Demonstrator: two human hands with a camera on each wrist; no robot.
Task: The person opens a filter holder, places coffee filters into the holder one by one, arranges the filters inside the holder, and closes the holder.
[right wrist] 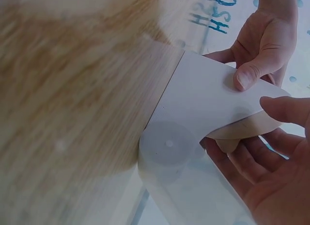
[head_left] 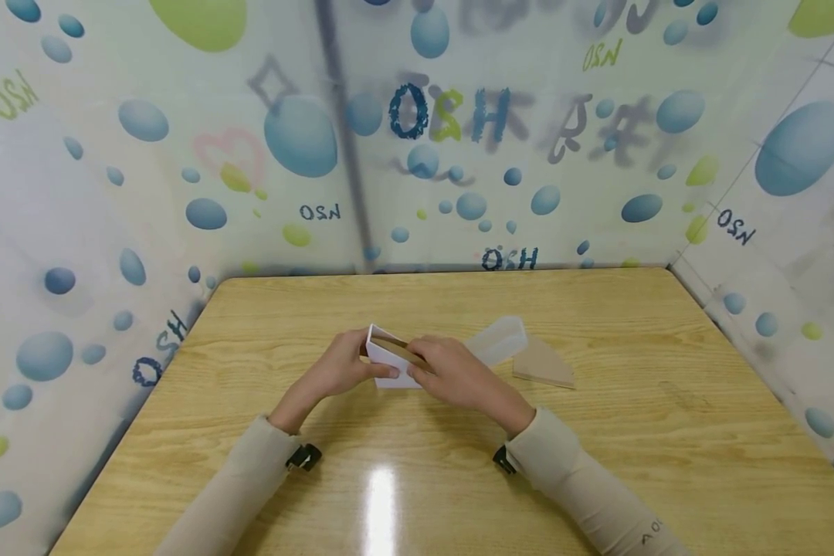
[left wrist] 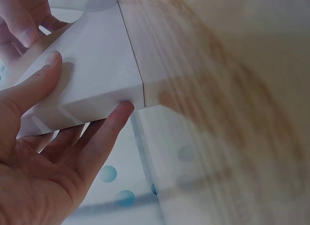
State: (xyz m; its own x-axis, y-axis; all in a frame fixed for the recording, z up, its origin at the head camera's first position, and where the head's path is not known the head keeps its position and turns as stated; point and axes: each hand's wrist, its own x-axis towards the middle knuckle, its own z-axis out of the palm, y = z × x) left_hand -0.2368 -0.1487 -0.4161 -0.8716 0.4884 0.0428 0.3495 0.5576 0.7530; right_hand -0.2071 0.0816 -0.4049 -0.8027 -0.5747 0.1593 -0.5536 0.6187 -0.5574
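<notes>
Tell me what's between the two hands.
The head view shows a white box between left hand and right hand, with brown cardboard at its opening.

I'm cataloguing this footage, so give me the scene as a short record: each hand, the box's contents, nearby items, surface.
Left hand: grips the white box
Right hand: holds the brown board
Box contents: brown board, partly inside; full contents not visible
Nearby items: clear container and fan-shaped brown piece, right of the box in the head view
Surface: wood-grained table

White glare streaks the tabletop point(head_left: 381, 506); wrist views look hazy
</notes>
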